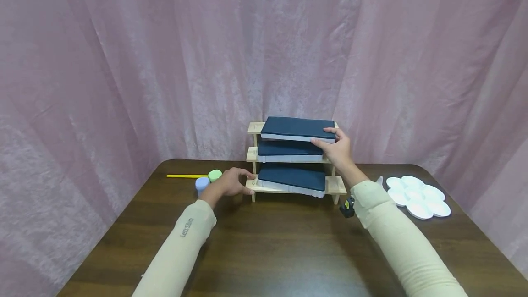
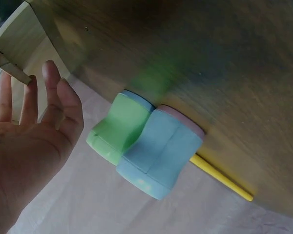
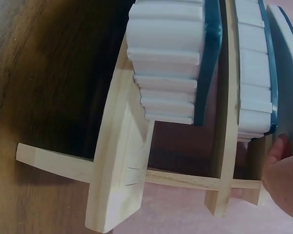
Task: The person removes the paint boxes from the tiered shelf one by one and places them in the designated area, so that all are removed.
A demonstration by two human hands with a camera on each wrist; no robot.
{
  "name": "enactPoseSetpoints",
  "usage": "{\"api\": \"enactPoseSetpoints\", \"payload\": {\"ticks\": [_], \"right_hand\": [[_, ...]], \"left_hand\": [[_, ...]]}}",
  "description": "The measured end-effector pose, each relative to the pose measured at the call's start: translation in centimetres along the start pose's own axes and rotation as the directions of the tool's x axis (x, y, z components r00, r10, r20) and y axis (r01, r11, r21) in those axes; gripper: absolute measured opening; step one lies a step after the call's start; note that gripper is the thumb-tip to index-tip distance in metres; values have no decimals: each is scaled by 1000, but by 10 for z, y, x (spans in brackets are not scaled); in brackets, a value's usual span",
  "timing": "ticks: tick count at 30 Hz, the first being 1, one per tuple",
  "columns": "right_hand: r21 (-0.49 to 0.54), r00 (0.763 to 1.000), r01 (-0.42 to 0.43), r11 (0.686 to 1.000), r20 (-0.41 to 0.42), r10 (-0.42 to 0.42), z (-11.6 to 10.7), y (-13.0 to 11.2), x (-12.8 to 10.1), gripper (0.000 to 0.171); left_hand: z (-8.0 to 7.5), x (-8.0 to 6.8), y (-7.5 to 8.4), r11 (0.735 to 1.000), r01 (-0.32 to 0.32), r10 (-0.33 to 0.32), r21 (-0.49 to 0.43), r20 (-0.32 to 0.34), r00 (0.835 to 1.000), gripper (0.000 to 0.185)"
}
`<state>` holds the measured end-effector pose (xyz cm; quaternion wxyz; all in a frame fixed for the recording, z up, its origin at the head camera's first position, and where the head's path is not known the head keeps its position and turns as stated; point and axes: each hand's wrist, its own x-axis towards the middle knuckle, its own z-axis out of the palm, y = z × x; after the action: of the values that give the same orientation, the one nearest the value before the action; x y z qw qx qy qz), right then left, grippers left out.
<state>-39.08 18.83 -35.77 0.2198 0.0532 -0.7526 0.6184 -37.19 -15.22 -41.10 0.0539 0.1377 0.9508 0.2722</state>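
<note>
Top book [image 1: 297,128] is gripped at its right end by the right hand [image 1: 337,149], long axis along the wooden rack [image 1: 335,185]. Left hand [image 1: 229,184] is rested open-fingered against the rack's lower left corner.

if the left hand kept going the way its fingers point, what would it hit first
Most likely the wooden rack: the left hand has fingertips aimed at its lowest shelf's left end, seemingly at or almost touching it. The paint jars sit behind the hand, out of line.
</note>
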Motion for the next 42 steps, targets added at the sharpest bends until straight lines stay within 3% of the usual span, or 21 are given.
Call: {"api": "enactPoseSetpoints", "payload": {"ticks": [13, 25, 39, 42], "right_hand": [[-43, 999, 32, 999, -11, -33, -7, -14, -10, 56], [6, 998, 54, 999, -11, -54, -13, -17, -14, 55], [-59, 995, 103, 993, -4, -103, -21, -23, -29, 53], [-62, 994, 111, 992, 11, -110, -23, -36, -39, 53]], "left_hand": [[-1, 1, 4, 1000, 11, -11, 17, -8, 1000, 48], [-7, -1, 13, 999, 41, -41, 12, 5, 999, 48], [-6, 3, 12, 998, 50, -50, 27, 5, 999, 48], [-6, 3, 12, 999, 48, -48, 26, 9, 999, 48]]}}
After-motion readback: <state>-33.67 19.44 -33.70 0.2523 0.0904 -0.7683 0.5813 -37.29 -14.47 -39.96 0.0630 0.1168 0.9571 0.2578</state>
